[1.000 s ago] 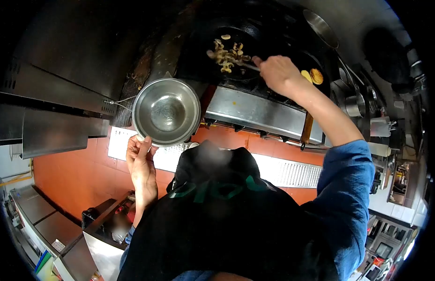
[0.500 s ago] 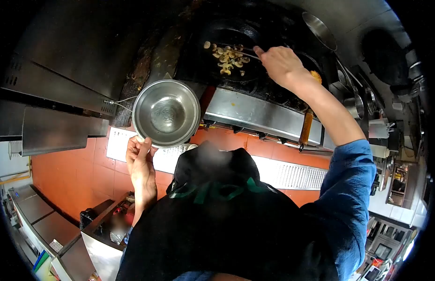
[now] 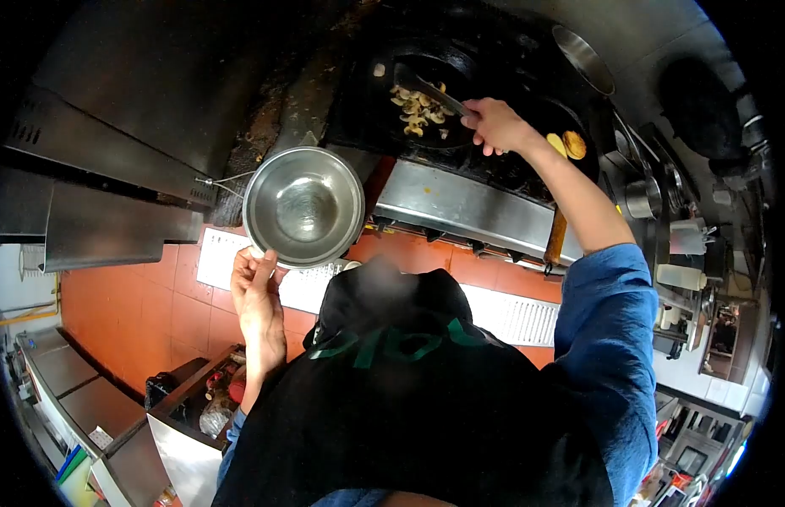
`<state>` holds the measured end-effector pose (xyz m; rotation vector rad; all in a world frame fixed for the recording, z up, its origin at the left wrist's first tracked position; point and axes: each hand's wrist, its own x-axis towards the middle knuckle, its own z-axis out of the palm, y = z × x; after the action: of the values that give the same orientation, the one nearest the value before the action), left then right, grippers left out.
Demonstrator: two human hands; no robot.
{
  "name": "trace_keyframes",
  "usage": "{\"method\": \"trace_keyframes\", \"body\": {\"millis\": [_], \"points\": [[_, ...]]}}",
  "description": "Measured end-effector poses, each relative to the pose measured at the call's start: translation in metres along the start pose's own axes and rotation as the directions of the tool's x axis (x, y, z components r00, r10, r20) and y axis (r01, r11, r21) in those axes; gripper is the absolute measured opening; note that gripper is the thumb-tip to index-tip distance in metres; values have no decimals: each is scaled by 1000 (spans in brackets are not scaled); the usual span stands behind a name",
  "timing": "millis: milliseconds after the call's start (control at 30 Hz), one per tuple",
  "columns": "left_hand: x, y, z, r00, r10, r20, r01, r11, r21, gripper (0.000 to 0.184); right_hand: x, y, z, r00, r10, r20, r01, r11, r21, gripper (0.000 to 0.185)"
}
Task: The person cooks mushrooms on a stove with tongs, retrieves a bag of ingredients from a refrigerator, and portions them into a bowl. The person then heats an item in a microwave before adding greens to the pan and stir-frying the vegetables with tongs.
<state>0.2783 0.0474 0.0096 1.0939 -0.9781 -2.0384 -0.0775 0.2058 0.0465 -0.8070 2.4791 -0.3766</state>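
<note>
Pinched between the thumb and fingers of my left hand (image 3: 259, 291) is the near rim of a round metal bowl (image 3: 303, 207), whose shiny inside faces up. My right hand (image 3: 495, 125) is closed around the handle of a dark, flat utensil (image 3: 434, 91). That utensil reaches left over a black pan (image 3: 409, 139), its broad end beside the mushroom slices (image 3: 422, 108). One pale piece (image 3: 379, 70) lies apart from them at the upper left. Right of my right hand, a yellow piece (image 3: 556, 144) and a browned piece (image 3: 573, 144) lie in a second dark pan.
The stove's metal front edge (image 3: 460, 203) runs below the pans, with a wooden handle (image 3: 555, 241) sticking out over it. Metal pots (image 3: 642, 196) and utensils stand at the right. Orange floor tiles (image 3: 139, 313) and a white grate (image 3: 519, 317) lie below.
My right hand has shifted slightly, and the utensil's broad end now shows tilted over the pan. The mushroom slices have moved closer together. My left hand still grips the bowl.
</note>
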Motion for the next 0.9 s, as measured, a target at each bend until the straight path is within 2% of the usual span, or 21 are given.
{"method": "trace_keyframes", "body": {"millis": [67,100,133,167,200,267,300,433,500,533,567,600,633,667,733,867,900], "points": [[1,-1,0,1000,-3,30,3,1000,0,12,1,8,-9,978,180,103,-203,926,318,40],[3,-2,0,998,-1,55,1,1000,-2,12,1,7,-9,978,182,101,-205,925,319,40],[6,-5,-1,998,-3,58,3,1000,-1,12,-1,2,-8,999,50,-17,-49,995,86,40],[10,-10,-4,996,-1,92,4,1000,-28,12,-2,-1,-6,990,-105,-97,88,982,-166,40],[12,-13,-6,992,2,126,5,999,-54,12,7,6,3,937,-312,-155,219,873,-435,41],[15,-17,-3,992,4,127,3,998,-58,12,8,-13,13,974,-185,-130,97,860,-501,43],[15,-18,-2,992,10,124,-1,998,-66,12,13,-17,21,973,-190,-133,84,821,-565,44],[10,-10,6,996,1,92,1,1000,-23,13,41,-3,37,965,-189,-183,76,866,-494,42],[8,-7,7,999,-10,41,11,1000,-28,13,32,-17,18,1000,16,4,-15,985,-171,41],[8,-7,5,999,-11,37,12,999,-31,13,24,-11,14,1000,3,20,-4,998,58,39],[8,-7,3,999,-11,46,12,1000,-21,13,17,-5,11,996,78,42,-88,934,348,37],[7,-7,0,998,-11,56,11,1000,-11,14,13,1,8,986,143,86,-165,780,604,35],[8,-7,-1,999,-10,52,11,1000,-12,14,14,13,6,978,157,135,-207,684,699,33],[9,-8,-2,998,-11,55,13,1000,-24,15,9,19,-1,971,129,203,-238,617,750,34],[10,-8,-1,998,-12,56,14,999,-33,16,-3,25,-14,951,114,289,-294,626,722,36],[6,-2,8,999,-3,44,4,1000,-31,20,-27,28,-30,951,149,271,-296,691,659,36],[5,-1,9,999,-3,46,4,1000,-21,20,-30,26,-32,955,170,244,-286,750,596,37]]}}
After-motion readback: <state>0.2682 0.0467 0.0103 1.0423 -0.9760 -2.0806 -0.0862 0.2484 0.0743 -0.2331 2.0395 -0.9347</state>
